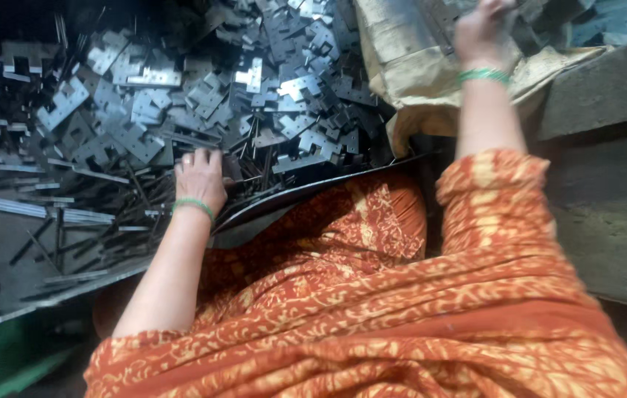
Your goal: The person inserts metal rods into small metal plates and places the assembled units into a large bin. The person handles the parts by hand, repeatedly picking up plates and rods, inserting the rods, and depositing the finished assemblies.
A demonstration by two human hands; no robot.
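1. Beneath the curled fingers of the left hand (200, 179) a dark, thin metal piece (234, 177) is pinched at the near edge of the heap; the fingers are bent down and closed on it, though the grip itself is partly hidden by the knuckles
2. Beyond the left fingertips a heap of flat, notched steel stampings (203, 88) is spread, grey and shiny, overlapping one another in no order
3. To the left of those fingers long thin metal strips (33, 210) are seen lying flat on a grey metal tray (4, 295), whose near rim passes under the left wrist
4. A green bangle (193, 204) is worn on the left wrist, just behind the hand
5. At the upper right the right hand (480, 29) is laid on the mouth of a pale brown sack (416, 81); whether its fingers are closed on anything cannot be told, as they are blurred and cut by the frame edge
6. A second green bangle (483, 74) is worn on the right wrist, above an orange patterned sleeve (494, 199)
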